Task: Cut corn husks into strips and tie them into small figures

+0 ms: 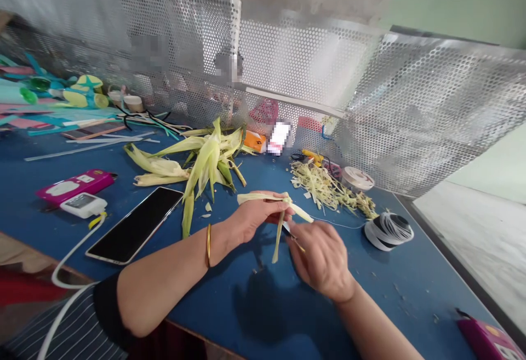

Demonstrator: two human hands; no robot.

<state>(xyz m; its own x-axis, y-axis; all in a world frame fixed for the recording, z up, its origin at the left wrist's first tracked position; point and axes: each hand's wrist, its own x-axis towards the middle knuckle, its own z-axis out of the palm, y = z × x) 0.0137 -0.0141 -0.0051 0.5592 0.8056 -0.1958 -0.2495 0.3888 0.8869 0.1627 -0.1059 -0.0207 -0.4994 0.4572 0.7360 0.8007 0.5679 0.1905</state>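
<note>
My left hand (257, 217) is closed on a pale yellow-green leaf strip (263, 198) held above the blue table. One narrow piece of the leaf (278, 239) hangs down between my hands. My right hand (320, 258) is closed beside it, pinching a thin strand at the leaf's lower part. A thin thread (337, 224) runs from my hands towards a spool of white thread (388, 229) on the right. A gold bangle (209, 246) sits on my left wrist.
A pile of green leaves (201, 163) lies behind my hands, and shredded leaf scraps (329, 190) lie at the right. A phone (135, 224), a pink case (76, 183) and a white device (84, 204) rest at the left. A perforated metal screen (370, 86) walls the back.
</note>
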